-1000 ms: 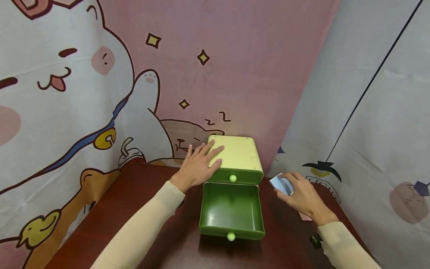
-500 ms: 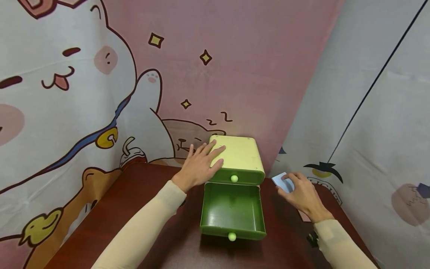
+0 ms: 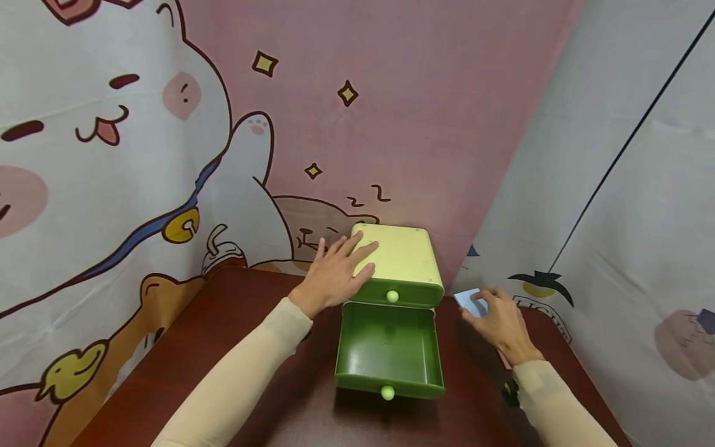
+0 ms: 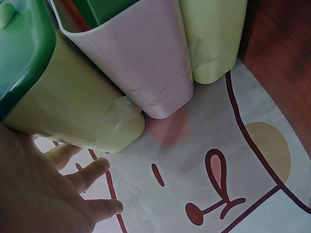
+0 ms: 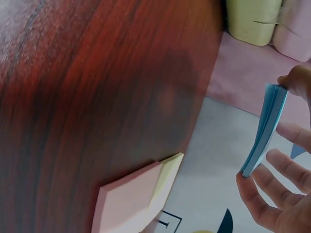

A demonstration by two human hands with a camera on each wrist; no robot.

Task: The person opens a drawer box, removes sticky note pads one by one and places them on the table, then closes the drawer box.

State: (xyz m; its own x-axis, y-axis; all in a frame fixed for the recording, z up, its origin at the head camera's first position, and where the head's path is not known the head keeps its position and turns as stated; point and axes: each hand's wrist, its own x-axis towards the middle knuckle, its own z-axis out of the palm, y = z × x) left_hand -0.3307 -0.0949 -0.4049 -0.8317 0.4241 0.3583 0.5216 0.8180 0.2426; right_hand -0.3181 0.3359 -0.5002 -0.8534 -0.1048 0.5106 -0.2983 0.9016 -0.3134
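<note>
In the head view my left hand [image 3: 335, 276] rests with fingers spread on the pale yellow top of a small drawer unit [image 3: 404, 251]. The green lower drawer [image 3: 388, 347] is pulled out and nothing lies in it; the upper drawer [image 3: 363, 293] is in. From the side, the left wrist view shows the unit's pink middle section [image 4: 141, 58] between two yellow ones. To the right of the unit, my right hand [image 3: 499, 326] holds a light blue sticky-note pad [image 5: 265, 131] above the table, pinched at its two ends between thumb and fingertip.
A pink sticky-note pad [image 5: 129, 196] and a pale yellow pad [image 5: 166, 177] lie together at the table's back right edge, partly behind my right wrist in the head view. Printed cloth walls [image 3: 424, 124] stand behind the dark red tabletop [image 3: 240, 341].
The head view has turned slightly left. My right hand and forearm have shifted a little left with the blue pad, nearer the drawer unit. The left hand stays on the top.
</note>
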